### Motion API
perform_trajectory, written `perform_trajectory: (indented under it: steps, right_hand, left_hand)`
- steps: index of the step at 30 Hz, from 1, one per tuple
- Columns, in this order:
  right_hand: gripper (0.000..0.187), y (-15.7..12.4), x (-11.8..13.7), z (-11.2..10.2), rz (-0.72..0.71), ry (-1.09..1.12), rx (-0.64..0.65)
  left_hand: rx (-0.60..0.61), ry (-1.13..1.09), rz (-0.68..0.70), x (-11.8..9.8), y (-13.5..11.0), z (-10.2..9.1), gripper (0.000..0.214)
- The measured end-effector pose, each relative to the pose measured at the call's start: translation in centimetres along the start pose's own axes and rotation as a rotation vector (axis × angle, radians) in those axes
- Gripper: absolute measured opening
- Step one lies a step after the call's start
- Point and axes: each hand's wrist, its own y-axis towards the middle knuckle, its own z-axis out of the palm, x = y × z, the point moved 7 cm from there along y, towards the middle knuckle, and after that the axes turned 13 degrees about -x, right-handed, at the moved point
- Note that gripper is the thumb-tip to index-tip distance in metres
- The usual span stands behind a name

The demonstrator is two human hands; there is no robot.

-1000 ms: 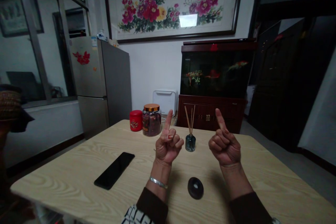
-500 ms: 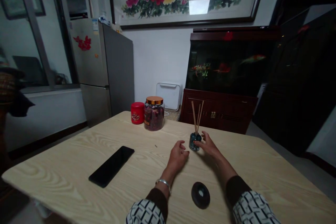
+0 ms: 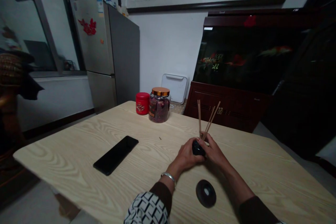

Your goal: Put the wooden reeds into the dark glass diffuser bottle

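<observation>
L hand (image 3: 187, 156) and R hand (image 3: 214, 152) both closed, gripping dark glass diffuser bottle (image 3: 198, 148) between them. Reeds (image 3: 207, 119) stick up from bottle, fanned, tilted twd R. Round dark dish (image 3: 206, 193) on counter (image 3: 65, 150), just nearer person than hands. Phone (image 3: 115, 155) lying L of hands; jar (image 3: 159, 105), red tin (image 3: 142, 103) further out, beyond L hand.

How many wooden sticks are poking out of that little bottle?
3. One wooden stick stands nearly upright; one leaning stick tilts right, and a second leaning stick tilts beside it. All rise from the dark bottle between the left hand and right hand. Fingers may hide more.
</observation>
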Motion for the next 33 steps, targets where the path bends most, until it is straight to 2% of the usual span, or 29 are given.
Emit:
perform_trajectory:
  steps: [3, 5, 7, 9, 10, 12, 15, 17, 18, 20, 22, 27, 30, 33]
  right_hand:
    - [0.045, 0.6, 1.5, 1.5, 0.011, 0.122, -0.008]
    - [0.046, 1.4, 3.0, 1.3, 0.03, 0.248, -0.076]
    - [0.047, 2.5, 5.1, -0.9, 0.052, 0.427, -0.21]
    - [0.045, 3.8, 7.3, -4.7, 0.031, 0.561, -0.328]
    - [0.042, 4.4, 8.0, -6.8, 0.018, 0.552, -0.354]
    - [0.035, 5.2, 8.0, -10.6, 0.037, 0.328, -0.349]
    - [0.025, 3.8, 4.4, -14.2, 0.082, -0.345, -0.256]
    - [0.02, 1.2, 0.6, -14.5, 0.098, -0.798, -0.105]
    - [0.019, -0.4, -1.3, -14.2, 0.112, -0.947, -0.026]
    - [0.022, -3.3, -4.2, -13.1, 0.11, -1.106, 0.082]
    - [0.029, -5.3, -5.4, -12.0, 0.059, -1.183, 0.101]
    - [0.03, -6.4, -3.5, -11.1, -0.134, -1.221, 0.05]
    - [0.029, -6.4, -1.5, -11.1, -0.175, -1.03, 0.031]
    - [0.023, -7.1, -0.5, -10.7, -0.119, -0.815, 0.079]
  left_hand:
    - [0.002, 0.036, 0.028, -0.4, 0.0, -0.1, 0.079]
    - [0.003, 0.047, 0.043, -0.6, 0.0, -0.2, 0.074]
    - [0.008, 0.049, 0.042, -0.8, -0.1, -0.4, 0.069]
    - [0.012, 0.037, 0.036, -0.9, -0.2, -0.5, 0.068]
    - [0.018, 0.029, 0.034, -1.0, -0.3, -0.5, 0.068]
    - [0.028, 0.015, 0.033, -1.1, -0.3, -0.5, 0.066]
    - [0.02, 0.01, 0.029, -1.2, -0.2, -0.6, 0.065]
    - [0.012, 0.018, 0.024, -1.2, -0.2, -0.7, 0.066]
    - [0.012, 0.02, 0.023, -1.2, -0.2, -0.7, 0.066]
    - [0.014, 0.01, 0.025, -1.2, -0.2, -0.6, 0.065]
    - [0.016, -0.014, 0.026, -1.3, -0.3, -0.6, 0.065]
    - [0.013, -0.05, 0.035, -1.1, -0.2, -0.6, 0.066]
    - [0.023, -0.044, 0.041, -1.0, -0.1, -0.6, 0.066]
    - [0.032, -0.036, 0.035, -0.7, -0.1, -0.5, 0.067]
